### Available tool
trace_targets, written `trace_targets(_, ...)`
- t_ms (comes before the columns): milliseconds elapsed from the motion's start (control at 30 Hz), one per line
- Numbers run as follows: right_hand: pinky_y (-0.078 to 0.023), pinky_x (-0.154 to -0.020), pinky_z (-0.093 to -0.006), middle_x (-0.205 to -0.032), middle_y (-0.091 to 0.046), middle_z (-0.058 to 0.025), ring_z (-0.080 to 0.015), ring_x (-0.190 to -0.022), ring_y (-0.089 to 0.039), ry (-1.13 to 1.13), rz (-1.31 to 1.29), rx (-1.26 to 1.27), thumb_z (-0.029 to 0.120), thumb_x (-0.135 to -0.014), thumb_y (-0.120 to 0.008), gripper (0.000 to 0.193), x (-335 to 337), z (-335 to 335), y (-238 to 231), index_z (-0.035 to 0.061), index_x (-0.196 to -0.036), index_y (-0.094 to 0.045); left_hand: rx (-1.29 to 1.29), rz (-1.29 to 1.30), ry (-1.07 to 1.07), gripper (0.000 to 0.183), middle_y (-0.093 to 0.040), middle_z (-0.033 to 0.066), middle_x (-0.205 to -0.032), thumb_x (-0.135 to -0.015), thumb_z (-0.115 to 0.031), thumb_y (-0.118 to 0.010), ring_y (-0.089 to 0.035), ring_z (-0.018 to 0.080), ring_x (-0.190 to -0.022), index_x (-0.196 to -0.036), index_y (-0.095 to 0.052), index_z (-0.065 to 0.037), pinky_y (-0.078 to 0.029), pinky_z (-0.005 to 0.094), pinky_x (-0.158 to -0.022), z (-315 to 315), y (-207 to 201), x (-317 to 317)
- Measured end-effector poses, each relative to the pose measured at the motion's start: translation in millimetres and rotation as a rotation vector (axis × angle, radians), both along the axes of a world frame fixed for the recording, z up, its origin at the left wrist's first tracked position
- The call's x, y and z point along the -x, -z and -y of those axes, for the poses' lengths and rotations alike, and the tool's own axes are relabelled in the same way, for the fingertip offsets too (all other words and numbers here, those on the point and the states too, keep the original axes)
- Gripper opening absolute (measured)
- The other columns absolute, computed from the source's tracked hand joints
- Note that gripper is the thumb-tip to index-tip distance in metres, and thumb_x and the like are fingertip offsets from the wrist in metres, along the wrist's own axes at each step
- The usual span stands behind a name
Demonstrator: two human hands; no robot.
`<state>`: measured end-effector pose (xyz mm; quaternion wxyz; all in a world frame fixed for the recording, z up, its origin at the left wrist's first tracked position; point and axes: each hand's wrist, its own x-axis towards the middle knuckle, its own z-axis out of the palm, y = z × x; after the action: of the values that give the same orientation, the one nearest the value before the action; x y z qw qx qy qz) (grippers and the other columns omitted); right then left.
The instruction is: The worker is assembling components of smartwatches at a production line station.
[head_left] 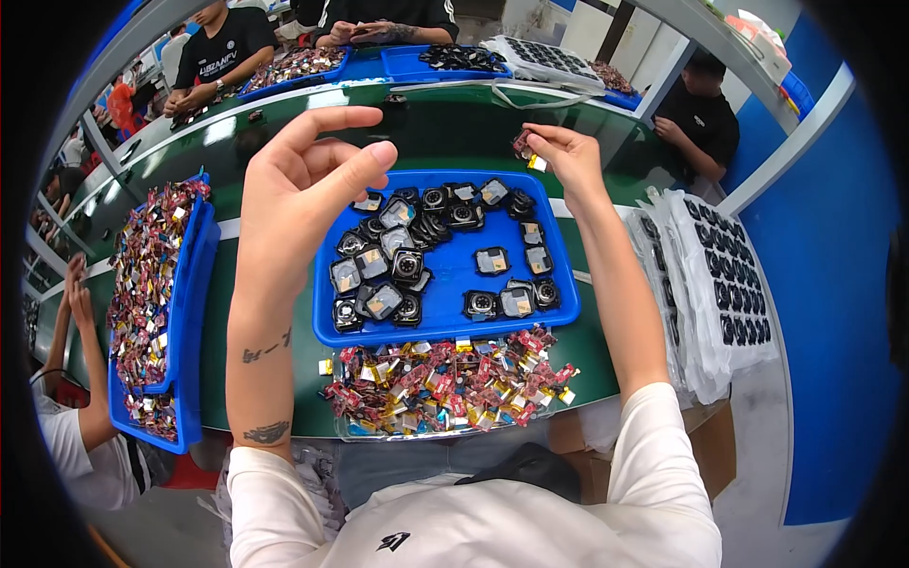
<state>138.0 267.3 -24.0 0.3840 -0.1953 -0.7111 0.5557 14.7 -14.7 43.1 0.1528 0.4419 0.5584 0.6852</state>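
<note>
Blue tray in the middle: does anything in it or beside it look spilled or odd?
Beside the blue tray, the loose heap of small red, silver and yellow parts looks untidy: one yellow-and-white piece seems to lie apart off its left edge, on the green table, as if strayed.

Person's left hand (301, 185) raised over left side of blue tray (440, 305), thumb and index apart, nothing between them. Right hand (573, 166) up beyond the tray's far right corner, fingertips pinching a small red part (522, 144). Tray holds black watch cases (408, 266), crowded left, sparser right. Near side: heap of red, yellow and silver parts (445, 383). Left: blue bin (196, 293) full of similar parts. Right: stacked white trays (696, 355) with black pieces. Co-workers sit across the green table (598, 327).
</note>
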Motion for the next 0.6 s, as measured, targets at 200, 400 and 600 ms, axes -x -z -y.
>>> trace_targets(200,-0.051,-0.068,-0.0249,-0.091,-0.070,-0.0079,-0.0130,-0.080,-0.067,0.083,0.242,0.226,0.009,-0.083,-0.069,0.023,28,-85,60,0.0005,-0.104,-0.068,0.007,-0.044,0.002,0.027,-0.066,0.0021,-0.076,-0.084,-0.016,-0.069,-0.061,0.0062,-0.072,-0.105,-0.063,0.000,-0.046,0.0198,-0.065,7,-2,1)
trace_targets(400,-0.052,-0.071,-0.0264,-0.085,-0.070,-0.0100,-0.0155,-0.076,-0.066,0.094,0.526,-0.051,0.011,-0.080,-0.073,0.022,41,-123,91,-0.0020,-0.097,-0.070,-0.014,-0.064,0.048,0.022,-0.065,0.0018,-0.075,-0.085,-0.015,-0.068,-0.060,0.0052,-0.071,-0.100,-0.065,0.000,-0.045,0.0195,-0.063,-3,-4,-8)
trace_targets(600,-0.050,-0.067,-0.0298,-0.078,-0.069,-0.0100,-0.0170,-0.071,-0.065,0.269,0.569,-0.497,0.032,-0.080,-0.070,0.029,40,-69,67,0.0040,-0.089,-0.073,-0.049,-0.126,-0.031,0.021,-0.066,0.0025,-0.072,-0.087,-0.019,-0.066,-0.061,0.0058,-0.067,-0.090,-0.068,0.002,-0.043,0.0177,-0.060,-2,4,-1)
